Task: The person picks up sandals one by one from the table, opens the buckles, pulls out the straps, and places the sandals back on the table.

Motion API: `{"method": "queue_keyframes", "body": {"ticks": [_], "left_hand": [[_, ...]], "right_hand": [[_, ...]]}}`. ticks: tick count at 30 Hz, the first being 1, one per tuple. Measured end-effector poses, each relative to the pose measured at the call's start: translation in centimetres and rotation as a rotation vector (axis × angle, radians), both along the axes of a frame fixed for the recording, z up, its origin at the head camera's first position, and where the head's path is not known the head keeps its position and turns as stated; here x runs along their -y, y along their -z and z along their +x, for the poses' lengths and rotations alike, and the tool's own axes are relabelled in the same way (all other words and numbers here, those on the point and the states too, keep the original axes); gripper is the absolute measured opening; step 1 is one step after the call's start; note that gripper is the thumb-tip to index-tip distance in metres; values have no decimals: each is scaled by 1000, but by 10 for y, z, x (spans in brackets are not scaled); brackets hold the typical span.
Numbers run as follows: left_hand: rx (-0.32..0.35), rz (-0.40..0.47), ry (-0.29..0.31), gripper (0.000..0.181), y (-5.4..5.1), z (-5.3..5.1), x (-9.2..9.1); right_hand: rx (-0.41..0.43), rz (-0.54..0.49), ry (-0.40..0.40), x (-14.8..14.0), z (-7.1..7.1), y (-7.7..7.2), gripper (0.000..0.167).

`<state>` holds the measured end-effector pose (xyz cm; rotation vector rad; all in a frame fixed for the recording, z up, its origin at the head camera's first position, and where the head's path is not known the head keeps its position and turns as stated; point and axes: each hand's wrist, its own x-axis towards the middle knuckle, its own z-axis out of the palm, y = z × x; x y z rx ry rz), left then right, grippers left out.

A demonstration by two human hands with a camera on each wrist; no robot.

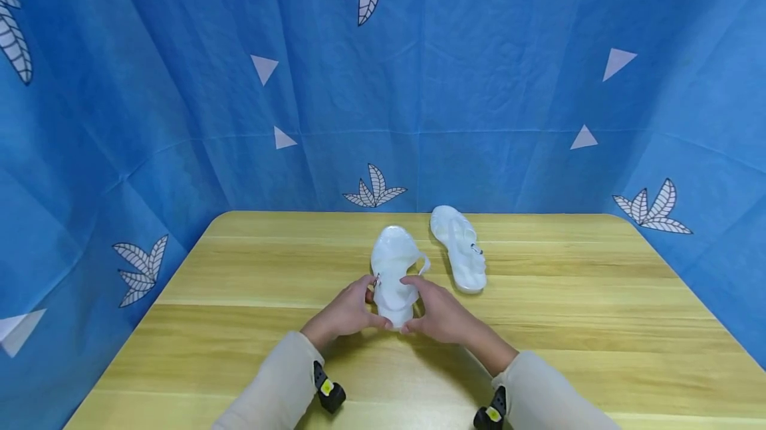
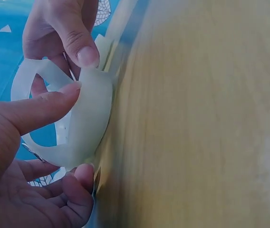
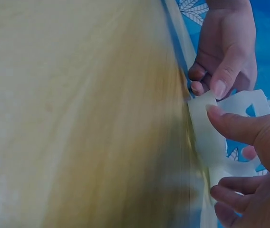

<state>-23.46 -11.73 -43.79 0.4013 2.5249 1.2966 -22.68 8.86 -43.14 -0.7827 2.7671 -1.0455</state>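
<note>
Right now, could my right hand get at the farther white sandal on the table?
Likely yes: the farther sandal lies just beyond the right hand, and I see nothing blocking the way between them. But that hand is gripping the nearer sandal, so it would probably need to let go first.

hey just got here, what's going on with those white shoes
A person has both hands on one white sandal at a wood-grain table. The left hand and right hand grip it from either side, at the end nearest the person. The second white sandal lies on the table to the right and a little farther back, with neither hand touching it.
</note>
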Motion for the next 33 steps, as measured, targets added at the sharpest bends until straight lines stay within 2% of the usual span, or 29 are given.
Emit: {"method": "queue_keyframes", "body": {"ticks": [3,9,15,18,22,25,33], "left_hand": [[12,5,-14,87,1,-5,2],[-4,3,-44,84,0,-15,4],[12,37,-66,79,-1,-22,0],[13,58,-74,78,-2,-26,-3],[0,42,-100,77,-1,-31,-4],[-17,31,-125,76,-1,-33,-6],[-47,-3,-140,73,-3,-40,-8]], "right_hand": [[-13,28,42,4,-4,-1,71],[-62,45,102,13,-13,-1,68],[-46,24,134,15,-21,-1,71],[-52,17,136,16,-25,-1,71],[-62,15,123,18,-31,1,72],[-47,8,121,20,-36,2,73],[-8,-1,121,24,-43,1,75]]}}
